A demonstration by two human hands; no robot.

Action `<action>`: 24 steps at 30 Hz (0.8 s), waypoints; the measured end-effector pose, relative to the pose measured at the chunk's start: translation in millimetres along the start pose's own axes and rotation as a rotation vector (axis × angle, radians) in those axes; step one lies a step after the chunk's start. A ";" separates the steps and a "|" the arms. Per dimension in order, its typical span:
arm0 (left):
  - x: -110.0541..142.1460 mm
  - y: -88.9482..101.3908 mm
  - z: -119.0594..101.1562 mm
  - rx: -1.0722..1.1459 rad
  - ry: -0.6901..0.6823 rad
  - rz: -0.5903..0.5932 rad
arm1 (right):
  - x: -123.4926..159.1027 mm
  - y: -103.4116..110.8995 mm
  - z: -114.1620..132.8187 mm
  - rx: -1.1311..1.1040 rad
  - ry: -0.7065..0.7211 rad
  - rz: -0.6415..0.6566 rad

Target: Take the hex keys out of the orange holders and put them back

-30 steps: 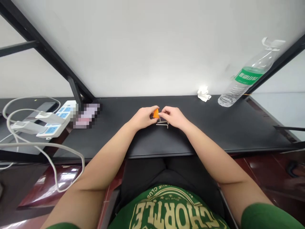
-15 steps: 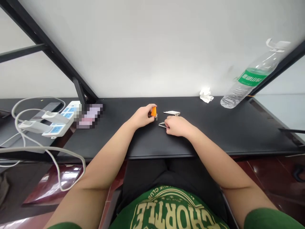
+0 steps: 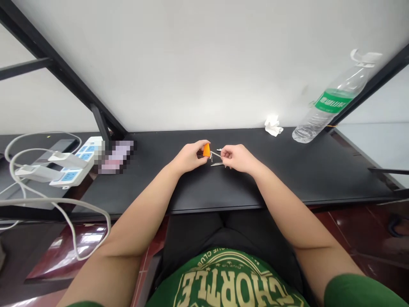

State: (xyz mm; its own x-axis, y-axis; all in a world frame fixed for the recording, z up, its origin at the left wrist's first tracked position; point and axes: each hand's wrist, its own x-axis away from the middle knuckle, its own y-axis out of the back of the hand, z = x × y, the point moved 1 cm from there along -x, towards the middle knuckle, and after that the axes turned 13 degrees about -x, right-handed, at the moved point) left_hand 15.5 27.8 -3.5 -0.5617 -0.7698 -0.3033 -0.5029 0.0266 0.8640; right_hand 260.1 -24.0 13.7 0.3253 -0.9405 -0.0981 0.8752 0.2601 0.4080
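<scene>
My left hand (image 3: 192,157) is closed around a small orange block (image 3: 206,150), gripping it between thumb and fingers. Short silver metal ends (image 3: 211,157) stick out at the block's right side. Between thumb and fingers, my right hand (image 3: 238,158) pinches a thin silver metal rod (image 3: 216,154) that looks like a hex key. The rod points left, its far end close to the block; whether they touch I cannot tell. More thin metal rods (image 3: 217,164) lie on the black table (image 3: 204,192) beneath my right hand, which partly hides them.
A tall clear bottle with a green label (image 3: 334,101) stands at the back right, near a crumpled white tissue (image 3: 273,125). To the left are a blurred-out phone-like object (image 3: 116,157), a white power strip (image 3: 81,160) and looping white cables (image 3: 75,230). A pale wall (image 3: 198,64) rises behind the table.
My right hand has lifted a thin rod from the table and brought it towards the orange block. My left hand keeps its hold on the block. The view has shifted slightly.
</scene>
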 end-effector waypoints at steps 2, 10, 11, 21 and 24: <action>0.3 1.2 -1.8 0.006 -0.004 0.005 | 0.6 0.4 1.1 -0.035 -0.013 0.013; 1.3 3.7 -6.0 -0.029 0.000 0.060 | 1.0 7.0 0.0 -0.246 -0.098 -0.002; 1.4 3.5 -6.1 -0.027 0.000 0.061 | 1.0 7.2 -0.1 -0.259 -0.099 -0.001; 1.9 -0.9 -8.3 0.007 -0.042 0.062 | 0.8 3.6 3.7 -0.317 -0.125 0.016; 2.1 0.0 -8.5 0.038 -0.024 0.052 | 1.9 7.1 4.1 -0.325 -0.126 -0.012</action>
State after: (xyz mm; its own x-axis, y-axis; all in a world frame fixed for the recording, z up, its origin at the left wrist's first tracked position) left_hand 19.9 20.7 -0.7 -0.6027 -0.7515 -0.2681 -0.4971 0.0908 0.8629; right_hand 265.5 -24.8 20.2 0.2854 -0.9582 0.0205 0.9535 0.2860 0.0954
